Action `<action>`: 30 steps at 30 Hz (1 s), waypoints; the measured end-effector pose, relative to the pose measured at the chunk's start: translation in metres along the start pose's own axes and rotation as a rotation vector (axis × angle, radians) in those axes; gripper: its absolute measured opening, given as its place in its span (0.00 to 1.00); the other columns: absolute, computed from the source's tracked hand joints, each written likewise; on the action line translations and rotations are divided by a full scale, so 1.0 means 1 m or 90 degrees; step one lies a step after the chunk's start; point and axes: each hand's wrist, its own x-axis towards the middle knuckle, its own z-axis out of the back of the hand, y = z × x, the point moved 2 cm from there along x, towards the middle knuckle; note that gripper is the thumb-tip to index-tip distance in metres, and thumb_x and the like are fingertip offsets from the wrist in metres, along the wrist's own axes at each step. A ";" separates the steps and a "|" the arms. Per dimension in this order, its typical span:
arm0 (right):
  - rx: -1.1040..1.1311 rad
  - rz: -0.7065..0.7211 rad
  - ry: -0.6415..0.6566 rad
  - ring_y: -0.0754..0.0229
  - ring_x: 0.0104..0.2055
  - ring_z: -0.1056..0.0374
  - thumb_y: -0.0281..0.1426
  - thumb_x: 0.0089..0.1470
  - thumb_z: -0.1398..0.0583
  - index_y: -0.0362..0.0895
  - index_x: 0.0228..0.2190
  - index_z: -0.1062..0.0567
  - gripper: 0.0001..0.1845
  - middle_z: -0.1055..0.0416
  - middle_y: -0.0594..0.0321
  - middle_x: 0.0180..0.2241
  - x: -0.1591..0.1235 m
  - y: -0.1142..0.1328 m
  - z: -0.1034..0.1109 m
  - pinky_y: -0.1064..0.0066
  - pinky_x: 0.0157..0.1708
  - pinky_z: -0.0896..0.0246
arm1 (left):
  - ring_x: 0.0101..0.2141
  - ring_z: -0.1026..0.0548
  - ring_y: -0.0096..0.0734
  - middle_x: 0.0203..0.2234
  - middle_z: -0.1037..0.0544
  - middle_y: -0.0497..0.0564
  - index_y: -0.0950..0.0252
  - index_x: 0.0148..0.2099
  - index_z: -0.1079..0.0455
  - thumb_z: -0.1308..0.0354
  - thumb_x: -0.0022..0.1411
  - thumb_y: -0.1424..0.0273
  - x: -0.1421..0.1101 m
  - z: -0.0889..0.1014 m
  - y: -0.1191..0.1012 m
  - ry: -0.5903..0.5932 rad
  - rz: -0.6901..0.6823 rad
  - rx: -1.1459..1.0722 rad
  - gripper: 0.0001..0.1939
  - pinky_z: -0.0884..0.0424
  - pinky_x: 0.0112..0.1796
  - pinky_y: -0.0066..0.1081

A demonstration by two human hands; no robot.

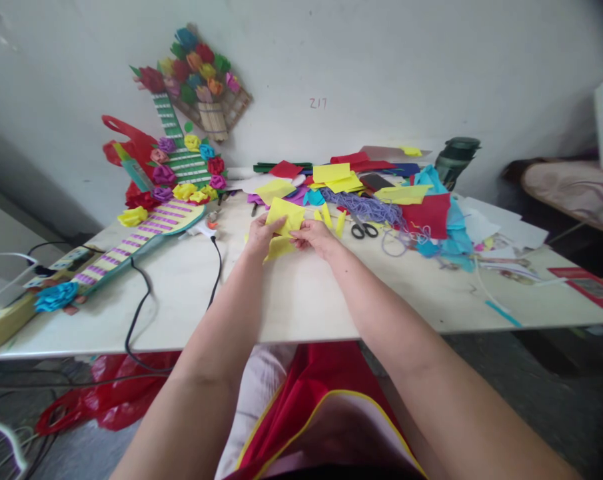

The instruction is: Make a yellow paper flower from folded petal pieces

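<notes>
Yellow paper (pixel 287 215) is held up between my two hands over the middle of the table, with a lower piece hanging beneath my fingers. My left hand (pixel 262 235) pinches its left side. On the right side, my right hand (pixel 317 237) grips the paper with thumb and fingers close together. Small yellow strips (pixel 340 224) lie just beyond my right hand. Black-handled scissors (pixel 364 231) rest to the right of them. Behind my hands is a pile of yellow sheets (pixel 337 176) and other coloured paper.
At left lies a guitar-shaped craft piece (pixel 136 240) with paper flowers, near a white glue gun (pixel 201 231) with a black cord. Purple yarn (pixel 366 208), red paper (pixel 427 215) and a dark green bottle (pixel 455 163) are at right. A power strip (pixel 11 320) sits at the left edge.
</notes>
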 end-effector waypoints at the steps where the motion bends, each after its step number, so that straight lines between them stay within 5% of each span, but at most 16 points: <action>1: 0.001 0.002 -0.003 0.70 0.14 0.37 0.24 0.43 0.35 0.40 0.24 0.32 0.09 0.29 0.66 0.16 0.000 0.000 0.000 0.79 0.15 0.40 | 0.26 0.26 0.30 0.26 0.23 0.50 0.68 0.34 0.28 0.32 0.40 0.62 0.000 0.000 -0.001 0.002 -0.002 -0.001 0.19 0.31 0.27 0.27; 30: -0.003 -0.039 0.000 0.71 0.09 0.44 0.33 0.44 0.35 0.43 0.19 0.40 0.18 0.33 0.68 0.12 -0.006 0.005 -0.002 0.79 0.09 0.46 | 0.30 0.24 0.35 0.27 0.22 0.51 0.68 0.36 0.27 0.30 0.37 0.62 0.001 0.001 0.000 0.032 -0.003 -0.011 0.22 0.30 0.30 0.30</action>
